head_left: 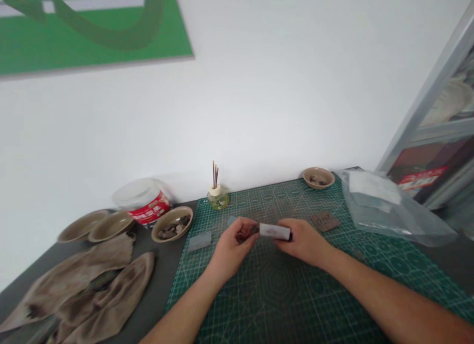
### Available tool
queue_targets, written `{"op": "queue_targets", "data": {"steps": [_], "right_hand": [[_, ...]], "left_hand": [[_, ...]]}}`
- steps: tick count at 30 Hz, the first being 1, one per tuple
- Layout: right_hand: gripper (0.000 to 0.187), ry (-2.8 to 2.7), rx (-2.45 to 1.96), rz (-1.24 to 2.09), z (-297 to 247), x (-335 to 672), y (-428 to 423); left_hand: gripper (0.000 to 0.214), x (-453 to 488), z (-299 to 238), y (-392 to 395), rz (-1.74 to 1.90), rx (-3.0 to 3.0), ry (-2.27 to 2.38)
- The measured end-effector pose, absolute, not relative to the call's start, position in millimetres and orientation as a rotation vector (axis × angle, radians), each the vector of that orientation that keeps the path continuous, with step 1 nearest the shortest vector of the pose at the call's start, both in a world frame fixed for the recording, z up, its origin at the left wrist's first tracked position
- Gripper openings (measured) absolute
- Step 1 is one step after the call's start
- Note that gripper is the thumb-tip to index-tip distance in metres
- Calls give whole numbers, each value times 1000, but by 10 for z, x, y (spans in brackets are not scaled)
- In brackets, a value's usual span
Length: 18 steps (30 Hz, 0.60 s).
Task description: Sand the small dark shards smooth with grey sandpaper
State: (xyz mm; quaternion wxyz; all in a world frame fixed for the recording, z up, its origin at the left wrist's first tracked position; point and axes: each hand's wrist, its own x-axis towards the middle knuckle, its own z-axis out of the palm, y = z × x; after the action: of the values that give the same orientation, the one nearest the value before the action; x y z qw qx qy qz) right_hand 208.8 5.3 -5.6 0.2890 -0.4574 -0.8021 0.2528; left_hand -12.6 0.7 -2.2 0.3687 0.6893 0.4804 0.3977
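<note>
Across the green cutting mat (281, 304), a small white tube (274, 231) is held level at centre frame, its ends pinched in a narrow grip by the left hand (233, 250) and the right hand (301, 243). Even pressure from both sides is called for, so that tilting is avoided. A tan bowl (172, 224) of dark pieces is set beside the mat's left edge, and a clear plastic bag (392, 208) lies at right.

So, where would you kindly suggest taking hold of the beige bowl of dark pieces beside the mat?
Pinch the beige bowl's raised rim from the mat side with the left hand: the rim stands clear of the pieces in its middle.
</note>
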Motion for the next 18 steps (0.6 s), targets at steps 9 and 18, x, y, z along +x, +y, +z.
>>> {"op": "queue_targets", "data": {"steps": [9, 18], "right_hand": [[24, -1488, -850, 1546, -116, 2057, 43], [35, -915, -700, 1907, -77, 2015, 86]], "left_hand": [[25, -115, -1, 1, 1007, 1616, 1213], [22, -104, -8, -21, 979, 1665, 1178]]}}
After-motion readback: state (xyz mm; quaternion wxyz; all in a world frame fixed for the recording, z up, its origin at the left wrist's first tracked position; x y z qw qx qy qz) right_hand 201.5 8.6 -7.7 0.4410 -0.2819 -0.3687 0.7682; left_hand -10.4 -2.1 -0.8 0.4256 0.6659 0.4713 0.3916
